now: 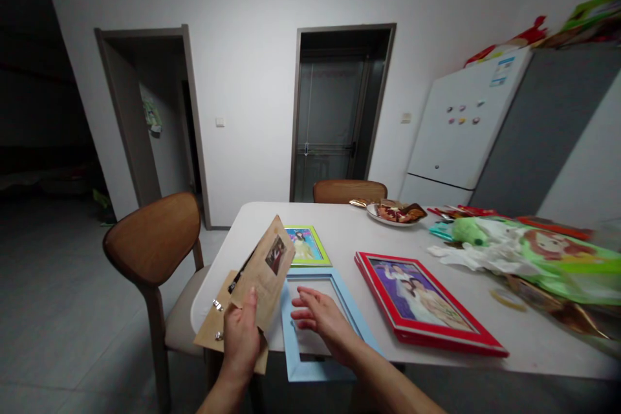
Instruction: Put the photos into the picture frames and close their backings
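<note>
My left hand [241, 333] is closed round brown picture-frame backing boards [264, 278], thumb on top. One board bears a small dark picture, and metal clips show on the lower board. My right hand [323, 320] is open, fingers apart, above the light blue picture frame [291, 352]; whether it touches the frame is unclear. The blue frame lies at the table's front edge and sticks out past it. Behind it lies a lime-green picture frame [310, 249] with a figure in a yellow dress, partly hidden by the boards. Red picture frames [422, 294] lie stacked to the right.
The white table [339, 223] carries a plate of food [395, 215] at the back. Bags and white tissue [490, 255] crowd its right side, near a tape roll [507, 299]. Wooden chairs stand at the left [155, 239] and at the far side [349, 191].
</note>
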Available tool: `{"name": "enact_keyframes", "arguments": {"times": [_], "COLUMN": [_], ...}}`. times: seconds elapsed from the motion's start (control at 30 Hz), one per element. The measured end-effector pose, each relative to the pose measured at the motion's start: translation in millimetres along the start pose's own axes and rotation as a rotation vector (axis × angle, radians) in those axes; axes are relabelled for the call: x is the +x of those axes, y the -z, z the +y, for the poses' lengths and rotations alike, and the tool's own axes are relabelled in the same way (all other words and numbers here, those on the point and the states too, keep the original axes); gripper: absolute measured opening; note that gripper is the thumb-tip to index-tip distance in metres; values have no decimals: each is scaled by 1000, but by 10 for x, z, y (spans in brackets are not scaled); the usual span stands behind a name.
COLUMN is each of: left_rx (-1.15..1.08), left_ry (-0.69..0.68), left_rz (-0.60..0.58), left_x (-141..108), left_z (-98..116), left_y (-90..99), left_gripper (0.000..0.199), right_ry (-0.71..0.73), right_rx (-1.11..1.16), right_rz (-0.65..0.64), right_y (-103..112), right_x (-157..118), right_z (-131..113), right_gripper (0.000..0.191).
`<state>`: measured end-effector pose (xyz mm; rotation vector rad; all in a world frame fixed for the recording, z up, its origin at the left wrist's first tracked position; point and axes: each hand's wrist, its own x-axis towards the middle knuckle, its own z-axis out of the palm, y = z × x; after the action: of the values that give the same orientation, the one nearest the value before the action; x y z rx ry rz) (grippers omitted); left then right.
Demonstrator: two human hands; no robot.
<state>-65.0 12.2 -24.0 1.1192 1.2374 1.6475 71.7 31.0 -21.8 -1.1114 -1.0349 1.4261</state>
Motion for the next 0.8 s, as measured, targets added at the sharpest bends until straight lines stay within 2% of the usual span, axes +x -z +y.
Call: {"name": "enact_keyframes", "arguments": {"times": [0.07,0.13,0.23,0.3,0.37,0.47,0.6,0.8], "left_rx": [-205,-327,-309,-186,29,428,754,870], "left_ry": [98,147,169,133,65,-6,-75,-188], "left_rz": [-54,-116,-177,-182,-225,-407,-600,-681], "left_x": [-78,-156,-215,-222,-239,-321,-433,-424], "left_z": [-16,-64,-131,-160,-186,-218,-247,-310], "left_y": [-128,-240,-286,-238,-175,-129,-159,-141], "left_gripper": [40,44,51,54,55,56,65,63], "right_ry": [-19,77,149,95,24,-4,53,195], "right_rx": [112,225,235,106,-78,-359,-680,-988], "right_rz": [-23,7,119,162,194,252,264,233], "right_y": [70,155,372,573,770,955,958,856], "right_x": [11,34,87,125,158,203,273,347], "right_z": [33,6,-110,-177,-200,-156,-61,-9], "right_gripper": [34,34,39,43,45,47,51,46]}}
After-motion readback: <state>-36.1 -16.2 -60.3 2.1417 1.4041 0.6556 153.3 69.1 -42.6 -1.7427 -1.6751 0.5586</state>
